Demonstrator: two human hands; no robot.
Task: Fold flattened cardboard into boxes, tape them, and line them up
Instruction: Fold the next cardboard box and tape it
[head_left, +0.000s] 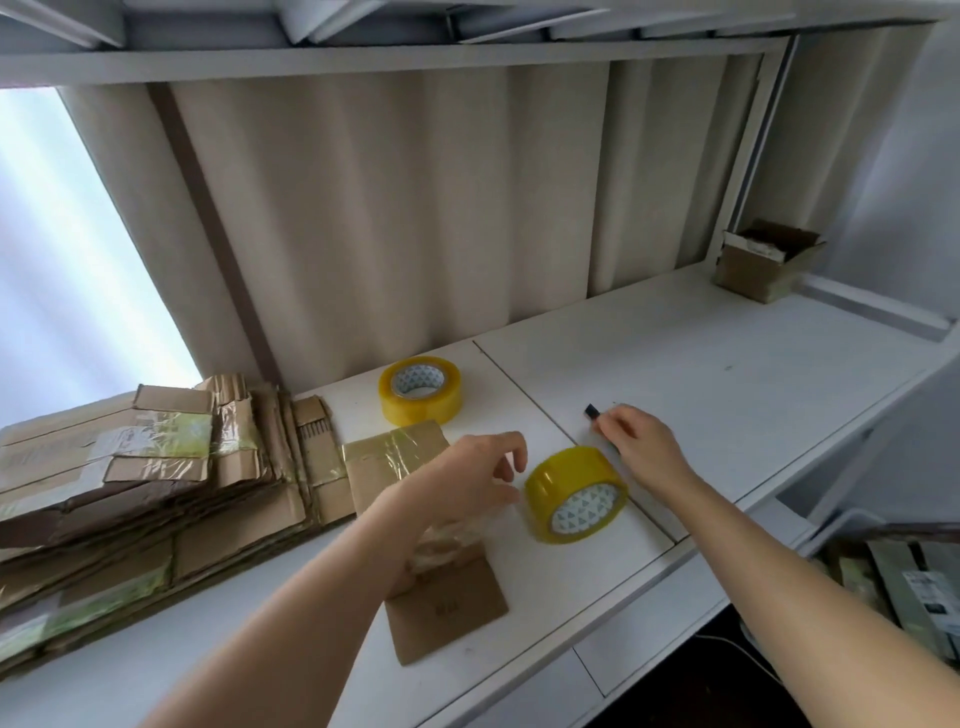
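A person reaches both bare arms over a white table (727, 364); the left hand (467, 483) hovers above a flattened cardboard piece (447, 608) lying near the front edge, its fingers loosely curled and apart, gripping nothing, the fingertips just beside a yellow tape roll (576, 493) that stands tilted on its edge; the right hand (641, 447) lies behind that roll, its fingers curled round a small dark tool (592, 412) whose tip sticks out past the knuckles; what the tool is cannot be told. A second tape roll (420, 389) lies flat farther back, near the curtain (415, 208); a stack of flattened cardboard (130, 478), much of it patched with old tape, fills the left end of the table; one folded box (763, 265), flaps open, sits at the far right corner, well apart from everything else.
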